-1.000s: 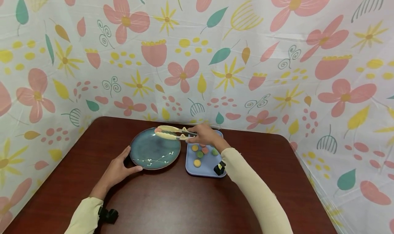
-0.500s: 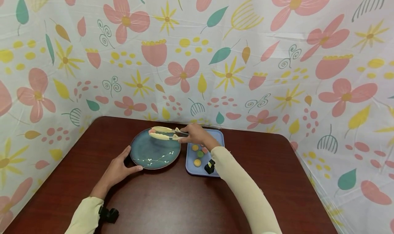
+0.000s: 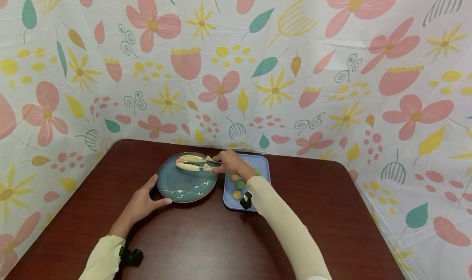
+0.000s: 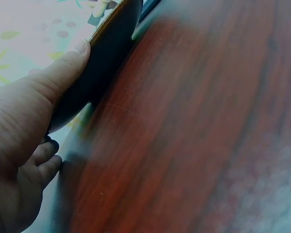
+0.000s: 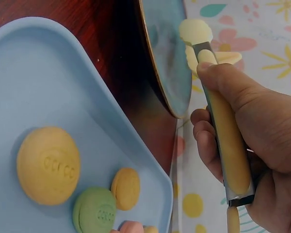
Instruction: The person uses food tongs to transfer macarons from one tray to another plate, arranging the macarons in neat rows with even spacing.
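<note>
My left hand (image 3: 141, 202) holds the left edge of a round blue plate (image 3: 184, 186) with white blossoms, its thumb on the front rim. In the left wrist view the thumb (image 4: 70, 63) rests at the plate's rim (image 4: 99, 56), the other fingers lower down beside it. My right hand (image 3: 230, 163) grips tongs (image 3: 189, 166) with cream tips and steel arms. Between the tips, over the back of the plate, sits a pink macaron (image 3: 179, 161). In the right wrist view the thumb presses along the handle of the tongs (image 5: 228, 141); the macaron is hidden there.
A light blue tray (image 3: 228, 204) stands right of the plate, partly under the right forearm. On it lie several macarons, among them a yellow one (image 5: 48, 165) and a green one (image 5: 94, 211). A patterned cloth (image 3: 221, 67) hangs behind the dark wooden table (image 3: 191, 239).
My right hand has moved left and the tongs have come lower over the plate, the pink macaron still between their tips. My left hand has stayed at the plate's edge.
</note>
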Available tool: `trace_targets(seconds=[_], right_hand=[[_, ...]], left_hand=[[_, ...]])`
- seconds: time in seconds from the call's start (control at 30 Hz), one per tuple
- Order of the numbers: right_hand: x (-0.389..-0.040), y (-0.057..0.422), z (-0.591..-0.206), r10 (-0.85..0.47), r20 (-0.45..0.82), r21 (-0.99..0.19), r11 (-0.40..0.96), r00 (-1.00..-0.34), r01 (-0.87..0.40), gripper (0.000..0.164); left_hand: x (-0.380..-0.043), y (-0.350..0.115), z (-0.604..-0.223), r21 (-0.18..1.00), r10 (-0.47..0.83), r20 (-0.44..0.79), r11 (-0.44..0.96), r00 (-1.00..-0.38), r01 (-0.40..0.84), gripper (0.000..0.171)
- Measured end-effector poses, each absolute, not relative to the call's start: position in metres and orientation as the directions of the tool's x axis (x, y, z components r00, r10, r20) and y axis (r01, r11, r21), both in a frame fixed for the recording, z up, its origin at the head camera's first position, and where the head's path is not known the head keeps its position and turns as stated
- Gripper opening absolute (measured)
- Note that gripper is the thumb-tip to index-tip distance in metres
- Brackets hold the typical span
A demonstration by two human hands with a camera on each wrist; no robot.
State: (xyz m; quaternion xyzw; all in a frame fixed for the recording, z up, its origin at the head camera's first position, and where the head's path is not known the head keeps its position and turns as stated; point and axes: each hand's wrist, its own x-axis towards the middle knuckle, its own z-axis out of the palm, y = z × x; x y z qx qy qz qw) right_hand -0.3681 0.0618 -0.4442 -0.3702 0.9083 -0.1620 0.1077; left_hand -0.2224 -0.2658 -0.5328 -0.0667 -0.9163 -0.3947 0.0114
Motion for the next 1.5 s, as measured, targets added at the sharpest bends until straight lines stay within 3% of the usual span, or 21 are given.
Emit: trace_targets(seconds=[0.87, 1.03, 1.5], right_hand=[[-0.367, 0.055, -0.45, -0.718, -0.087, -0.32, 0.676, -0.691, -0.663, 0.055], [-0.364, 0.064, -0.443, -0.705, -0.062, -0.386, 0.669, -0.706, -0.635, 0.056], [-0.351, 0.116, -0.409, -0.653, 0.062, -0.387, 0.682, -0.755, -0.621, 0.056]], left_hand=[[-0.223, -0.265, -0.532, 0.723, 0.119, 0.077, 0.677, -0.99, 0.137, 0.12], [-0.223, -0.265, -0.533, 0.724, 0.121, 0.079, 0.675, -0.989, 0.141, 0.12], [-0.223, -0.267, -0.534, 0.717, 0.112, 0.078, 0.684, -0.991, 0.134, 0.122]])
